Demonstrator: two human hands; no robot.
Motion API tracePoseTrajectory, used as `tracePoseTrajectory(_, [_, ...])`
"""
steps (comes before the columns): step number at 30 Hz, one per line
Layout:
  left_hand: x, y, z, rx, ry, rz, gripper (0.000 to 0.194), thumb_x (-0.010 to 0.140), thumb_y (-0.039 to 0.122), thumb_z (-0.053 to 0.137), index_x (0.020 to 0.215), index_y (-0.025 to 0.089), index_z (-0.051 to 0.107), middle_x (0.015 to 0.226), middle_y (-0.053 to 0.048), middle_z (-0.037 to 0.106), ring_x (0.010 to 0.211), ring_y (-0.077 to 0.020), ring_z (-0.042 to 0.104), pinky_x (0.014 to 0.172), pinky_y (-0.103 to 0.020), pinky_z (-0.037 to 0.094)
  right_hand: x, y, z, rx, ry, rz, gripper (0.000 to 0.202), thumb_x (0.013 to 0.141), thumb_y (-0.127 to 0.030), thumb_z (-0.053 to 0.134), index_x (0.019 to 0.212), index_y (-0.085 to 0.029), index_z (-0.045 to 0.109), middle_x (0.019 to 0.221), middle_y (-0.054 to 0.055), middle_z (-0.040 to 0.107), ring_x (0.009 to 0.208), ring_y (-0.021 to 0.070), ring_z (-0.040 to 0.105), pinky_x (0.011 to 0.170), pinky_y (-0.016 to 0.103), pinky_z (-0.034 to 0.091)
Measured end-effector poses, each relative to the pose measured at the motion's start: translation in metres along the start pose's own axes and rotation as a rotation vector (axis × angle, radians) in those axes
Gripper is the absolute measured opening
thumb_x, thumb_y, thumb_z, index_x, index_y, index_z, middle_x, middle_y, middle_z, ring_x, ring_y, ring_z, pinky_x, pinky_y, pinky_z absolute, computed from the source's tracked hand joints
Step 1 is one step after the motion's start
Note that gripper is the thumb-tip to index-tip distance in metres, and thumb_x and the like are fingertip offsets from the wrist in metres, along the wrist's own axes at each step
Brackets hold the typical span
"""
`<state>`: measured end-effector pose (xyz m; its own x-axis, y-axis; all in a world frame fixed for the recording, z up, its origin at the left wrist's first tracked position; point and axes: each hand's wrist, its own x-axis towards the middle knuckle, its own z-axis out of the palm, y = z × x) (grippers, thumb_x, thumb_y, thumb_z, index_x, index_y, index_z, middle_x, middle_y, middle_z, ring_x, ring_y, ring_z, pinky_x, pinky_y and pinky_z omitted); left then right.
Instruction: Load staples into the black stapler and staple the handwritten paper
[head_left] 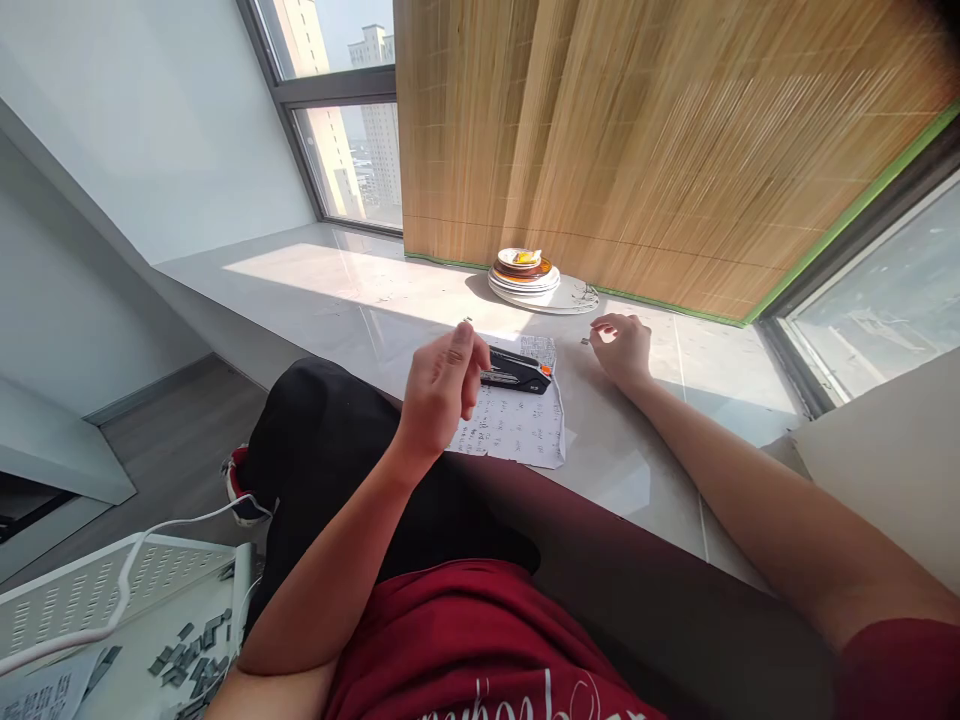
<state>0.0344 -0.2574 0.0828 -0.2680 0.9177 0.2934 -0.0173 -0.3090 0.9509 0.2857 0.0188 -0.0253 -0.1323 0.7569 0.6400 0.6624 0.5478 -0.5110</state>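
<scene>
My left hand (442, 385) is raised above the left edge of a written paper sheet (536, 435), its fingers closed around a tiny piece (468, 321) whose tip shows over the thumb. Behind its fingers, a black stapler-like tool (517, 370) with an orange part lies on the paper. My right hand (622, 348) is over the ledge to the right of the paper, thumb and forefinger pinched at a small grey piece (585, 341). Whether that piece also touches the ledge is unclear.
A stack of plates (524, 282) stands by the bamboo blind (600, 150), with a round flat plate (577, 297) beside it. At lower left, a white cart (127, 610) holds several grey pieces (187, 655), and a white cable (124, 590) crosses it.
</scene>
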Motion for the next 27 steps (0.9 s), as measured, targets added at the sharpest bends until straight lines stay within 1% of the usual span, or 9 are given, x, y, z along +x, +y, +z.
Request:
tracePoseTrajectory(3, [0.047,-0.026,-0.034,0.456,0.202,0.174,0.042,0.108,0.051,0.049,0.077,0.023,0.055,0.054,0.003,0.045,0.051,-0.0138,0.046,0.056,-0.028,0.037,-0.008,-0.022,-0.001,0.024,0.024,-0.07,0.012,0.085,-0.021,0.06,0.088,-0.02,0.072,0.089,0.01,0.076,0.09,0.0263,0.064,0.092,0.047,0.054])
tracePoseTrajectory(5, [0.085,-0.043,-0.056,0.742,0.222,0.172,0.041,0.11,0.042,0.042,0.076,0.023,0.054,0.058,0.001,0.049,0.058,-0.0168,0.052,0.062,-0.03,0.04,-0.016,-0.041,-0.001,0.096,0.016,-0.096,0.014,0.09,-0.027,0.058,0.089,-0.022,0.071,0.089,0.009,0.075,0.088,0.0258,0.063,0.086,0.043,0.055])
tracePoseTrajectory(8, [0.136,-0.063,-0.072,1.048,0.179,0.119,0.021,0.106,0.03,0.05,0.089,0.021,0.06,0.068,-0.003,0.059,0.07,-0.0212,0.057,0.07,-0.033,0.043,-0.026,-0.067,-0.002,0.255,-0.1,-0.204,0.025,0.099,-0.039,0.053,0.098,-0.023,0.072,0.093,0.008,0.073,0.089,0.0254,0.063,0.084,0.041,0.055])
tracePoseTrajectory(10, [0.16,-0.073,-0.072,1.17,0.092,0.117,0.014,0.104,0.023,0.05,0.104,0.017,0.063,0.092,-0.01,0.069,0.086,-0.0236,0.061,0.08,-0.035,0.046,-0.031,-0.079,-0.002,0.365,-0.251,-0.34,0.032,0.102,-0.045,0.05,0.111,-0.023,0.071,0.1,0.008,0.073,0.093,0.0252,0.063,0.087,0.041,0.055])
tracePoseTrajectory(12, [0.176,-0.085,-0.066,1.249,-0.052,0.174,0.022,0.103,0.017,0.047,0.119,0.015,0.062,0.125,-0.016,0.067,0.11,-0.0266,0.059,0.094,-0.038,0.046,-0.033,-0.085,-0.002,0.431,-0.41,-0.485,0.039,0.102,-0.051,0.052,0.125,-0.022,0.067,0.111,0.01,0.07,0.1,0.0259,0.063,0.091,0.043,0.055])
tracePoseTrajectory(15, [0.186,-0.105,-0.058,1.313,-0.335,0.18,0.035,0.102,0.012,0.043,0.132,0.019,0.062,0.15,-0.013,0.056,0.131,-0.0283,0.052,0.107,-0.041,0.042,-0.035,-0.087,-0.001,0.403,-0.579,-0.594,0.055,0.098,-0.055,0.062,0.14,-0.021,0.056,0.125,0.013,0.064,0.105,0.0273,0.063,0.092,0.043,0.056])
tracePoseTrajectory(17, [0.188,-0.119,-0.057,1.335,-0.409,0.128,0.036,0.1,0.013,0.047,0.131,0.02,0.064,0.153,-0.012,0.055,0.135,-0.0286,0.05,0.109,-0.04,0.041,-0.037,-0.088,0.002,0.334,-0.62,-0.607,0.059,0.097,-0.052,0.064,0.145,-0.02,0.051,0.128,0.015,0.062,0.107,0.028,0.064,0.092,0.044,0.057])
tracePoseTrajectory(21, [0.181,-0.136,-0.066,1.296,-0.284,0.119,0.029,0.1,0.014,0.046,0.117,0.02,0.068,0.127,-0.011,0.068,0.12,-0.0264,0.059,0.103,-0.037,0.044,-0.039,-0.089,0.006,0.255,-0.645,-0.632,0.055,0.1,-0.043,0.06,0.148,-0.018,0.047,0.128,0.016,0.064,0.111,0.0288,0.064,0.097,0.045,0.056])
tracePoseTrajectory(27, [0.152,-0.126,-0.08,1.247,-0.17,0.093,0.017,0.096,0.014,0.055,0.104,0.02,0.068,0.112,-0.01,0.07,0.106,-0.0261,0.061,0.091,-0.035,0.046,-0.039,-0.087,0.008,0.265,-0.647,-0.591,0.053,0.097,-0.04,0.064,0.144,-0.019,0.051,0.129,0.016,0.067,0.111,0.0299,0.066,0.095,0.045,0.056])
